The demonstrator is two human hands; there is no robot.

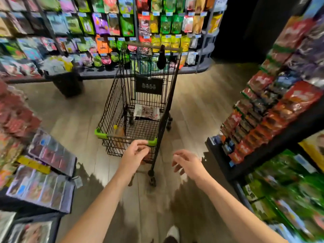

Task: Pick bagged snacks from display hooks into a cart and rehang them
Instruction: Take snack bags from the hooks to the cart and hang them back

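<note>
left hand (135, 151): forearm reaching forward, fingers loosely curled, nothing held | right hand (188, 163): forearm reaching forward, fingers relaxed and slightly spread (palm turned down), nothing held | hands near, apart

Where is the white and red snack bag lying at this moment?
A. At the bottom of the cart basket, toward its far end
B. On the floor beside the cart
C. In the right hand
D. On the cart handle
A: the snack bag lies flat on the wire bottom of the cart, near its far end, while the right hand holds nothing.
</note>
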